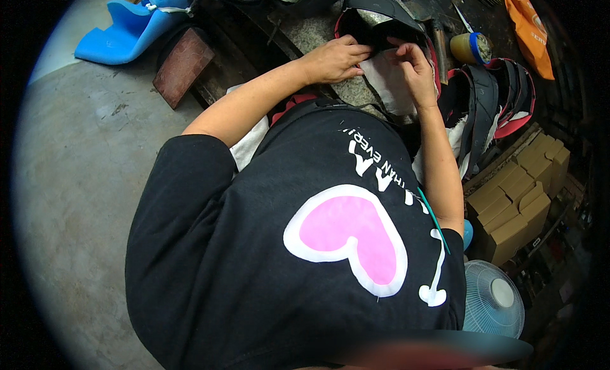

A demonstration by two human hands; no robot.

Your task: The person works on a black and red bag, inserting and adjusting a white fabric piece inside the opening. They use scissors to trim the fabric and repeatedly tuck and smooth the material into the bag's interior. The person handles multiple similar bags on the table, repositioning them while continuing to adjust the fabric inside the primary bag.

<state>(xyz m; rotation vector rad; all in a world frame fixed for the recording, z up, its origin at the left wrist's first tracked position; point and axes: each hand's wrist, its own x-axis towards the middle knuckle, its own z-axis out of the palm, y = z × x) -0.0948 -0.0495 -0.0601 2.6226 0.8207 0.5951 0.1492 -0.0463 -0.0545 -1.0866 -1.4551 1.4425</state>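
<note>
In front of my body lies a black curved piece point(381, 6) with red edging and a whitish cloth lining point(389, 90). My left hand point(333, 60) is closed on its near left edge, thumb and fingertips together at the dark opening. On the right side, my right hand point(414, 68) has its fingers bent and pinched at the inner edge; the exact spot they grip is partly hidden. Under the piece is a speckled grey stone-like block point(298, 36). Similar black curved pieces point(481, 109) with red edges and white lining lie to the right.
A brown rod-like tool point(440, 52), a jar with a blue rim point(470, 47) and an orange bag point(528, 33) are at the right. Cardboard boxes point(515, 198) and a fan point(494, 300) stand nearer. At left are blue foam point(130, 33) and a reddish-brown board point(184, 68).
</note>
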